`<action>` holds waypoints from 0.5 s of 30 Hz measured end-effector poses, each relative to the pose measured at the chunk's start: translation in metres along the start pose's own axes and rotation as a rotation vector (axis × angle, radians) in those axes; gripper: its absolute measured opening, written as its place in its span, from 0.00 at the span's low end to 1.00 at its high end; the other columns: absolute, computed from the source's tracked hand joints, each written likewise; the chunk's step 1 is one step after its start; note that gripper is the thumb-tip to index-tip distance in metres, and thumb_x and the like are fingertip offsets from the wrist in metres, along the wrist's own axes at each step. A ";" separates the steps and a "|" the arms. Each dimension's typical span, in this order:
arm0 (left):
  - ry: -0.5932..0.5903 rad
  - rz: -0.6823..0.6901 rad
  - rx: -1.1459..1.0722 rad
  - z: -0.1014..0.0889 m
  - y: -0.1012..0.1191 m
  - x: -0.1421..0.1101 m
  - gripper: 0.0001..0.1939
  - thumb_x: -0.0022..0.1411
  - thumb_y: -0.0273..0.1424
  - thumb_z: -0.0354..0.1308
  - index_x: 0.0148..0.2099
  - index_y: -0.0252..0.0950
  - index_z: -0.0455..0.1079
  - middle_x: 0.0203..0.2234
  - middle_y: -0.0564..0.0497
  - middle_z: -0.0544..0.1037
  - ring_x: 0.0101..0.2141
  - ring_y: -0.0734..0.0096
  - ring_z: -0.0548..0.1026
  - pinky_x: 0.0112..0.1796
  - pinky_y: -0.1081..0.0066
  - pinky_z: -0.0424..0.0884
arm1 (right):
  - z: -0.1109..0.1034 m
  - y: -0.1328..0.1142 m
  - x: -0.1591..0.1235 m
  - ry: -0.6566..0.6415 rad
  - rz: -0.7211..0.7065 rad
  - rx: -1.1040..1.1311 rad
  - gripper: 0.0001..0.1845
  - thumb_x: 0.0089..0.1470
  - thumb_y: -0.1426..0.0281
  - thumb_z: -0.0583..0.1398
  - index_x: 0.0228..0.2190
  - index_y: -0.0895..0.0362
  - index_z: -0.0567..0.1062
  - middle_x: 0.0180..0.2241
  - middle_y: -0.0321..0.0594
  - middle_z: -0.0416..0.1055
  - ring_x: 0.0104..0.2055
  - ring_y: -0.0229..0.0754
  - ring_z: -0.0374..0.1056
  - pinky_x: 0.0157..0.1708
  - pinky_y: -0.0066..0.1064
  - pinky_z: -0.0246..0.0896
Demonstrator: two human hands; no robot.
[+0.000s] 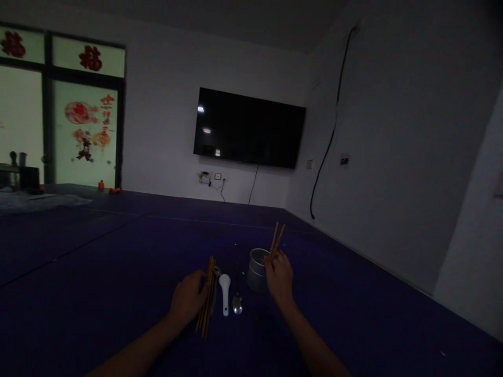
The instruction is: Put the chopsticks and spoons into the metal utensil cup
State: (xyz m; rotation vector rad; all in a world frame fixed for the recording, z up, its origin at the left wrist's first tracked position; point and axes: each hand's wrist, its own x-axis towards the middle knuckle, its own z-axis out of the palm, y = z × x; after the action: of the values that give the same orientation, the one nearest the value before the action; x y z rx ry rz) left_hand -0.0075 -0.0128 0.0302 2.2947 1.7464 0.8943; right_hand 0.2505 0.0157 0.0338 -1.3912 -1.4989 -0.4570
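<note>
Upright in my right hand (280, 275) is a pair of wooden chopsticks (277, 238), pinched just over the right side of the rim of a grey metal cup (257, 280). My left hand (189, 296) has its fingers curled against a bundle of several more wooden chopsticks (205, 317). Right beside that bundle lies a dark metal utensil (214, 293), partly covered and hard to make out. A white soup spoon (225, 293) rests to its right, handle toward me. Between it and the cup is a shiny metal spoon (237, 303), bowl toward me.
The dark blue floor (118, 272) reaches to the walls. A television (251, 128) hangs ahead, with sockets and cables (212, 178) beneath. A black cable (330, 141) runs down the right wall. Crumpled plastic sheeting (43, 203) and small orange objects (113, 190) lie far left.
</note>
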 end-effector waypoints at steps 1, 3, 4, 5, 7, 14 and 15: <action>-0.014 -0.007 -0.003 0.000 0.000 0.000 0.14 0.65 0.34 0.42 0.44 0.35 0.67 0.39 0.46 0.78 0.42 0.65 0.75 0.37 0.70 0.66 | 0.000 0.001 0.000 -0.006 0.012 0.010 0.24 0.62 0.61 0.46 0.31 0.57 0.78 0.44 0.50 0.72 0.54 0.52 0.60 0.52 0.46 0.51; -0.035 -0.024 -0.010 0.000 0.000 0.001 0.14 0.65 0.34 0.43 0.45 0.36 0.67 0.41 0.46 0.78 0.43 0.65 0.75 0.38 0.71 0.65 | 0.001 0.001 0.001 -0.015 0.034 0.038 0.24 0.61 0.60 0.46 0.33 0.57 0.78 0.43 0.49 0.72 0.53 0.51 0.61 0.52 0.45 0.51; -0.043 -0.031 -0.012 0.000 0.000 0.002 0.15 0.65 0.34 0.43 0.45 0.36 0.67 0.41 0.46 0.77 0.44 0.65 0.74 0.39 0.70 0.65 | 0.001 0.002 0.001 -0.018 0.041 0.054 0.24 0.61 0.59 0.46 0.33 0.57 0.78 0.43 0.49 0.73 0.52 0.51 0.61 0.51 0.44 0.51; -0.048 -0.036 -0.013 0.001 0.000 0.002 0.15 0.65 0.35 0.42 0.46 0.36 0.66 0.42 0.46 0.77 0.44 0.64 0.74 0.39 0.70 0.65 | 0.001 0.001 0.001 -0.017 0.048 0.071 0.25 0.61 0.58 0.46 0.34 0.57 0.78 0.43 0.49 0.73 0.52 0.51 0.62 0.51 0.44 0.51; -0.054 -0.038 -0.014 0.001 0.000 0.003 0.15 0.65 0.35 0.42 0.46 0.36 0.66 0.42 0.46 0.77 0.45 0.64 0.74 0.40 0.70 0.65 | 0.001 0.000 0.001 -0.019 0.056 0.106 0.27 0.62 0.57 0.44 0.32 0.57 0.78 0.41 0.49 0.73 0.50 0.50 0.62 0.51 0.43 0.51; -0.067 -0.033 -0.002 0.003 -0.002 0.003 0.15 0.65 0.35 0.42 0.46 0.37 0.66 0.42 0.46 0.77 0.44 0.63 0.74 0.40 0.69 0.65 | -0.002 -0.003 0.003 -0.013 0.055 0.163 0.32 0.63 0.56 0.40 0.26 0.56 0.76 0.39 0.50 0.73 0.48 0.49 0.63 0.50 0.42 0.52; -0.067 -0.032 0.002 0.003 -0.002 0.004 0.15 0.65 0.35 0.42 0.46 0.37 0.66 0.42 0.46 0.77 0.44 0.63 0.74 0.40 0.69 0.65 | -0.003 -0.003 0.003 -0.017 0.053 0.155 0.32 0.62 0.55 0.41 0.26 0.57 0.77 0.39 0.50 0.73 0.48 0.50 0.63 0.50 0.42 0.53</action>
State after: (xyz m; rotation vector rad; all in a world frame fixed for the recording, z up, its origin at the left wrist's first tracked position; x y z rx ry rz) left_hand -0.0069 -0.0081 0.0280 2.2634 1.7525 0.8010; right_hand 0.2491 0.0144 0.0385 -1.3121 -1.4755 -0.2903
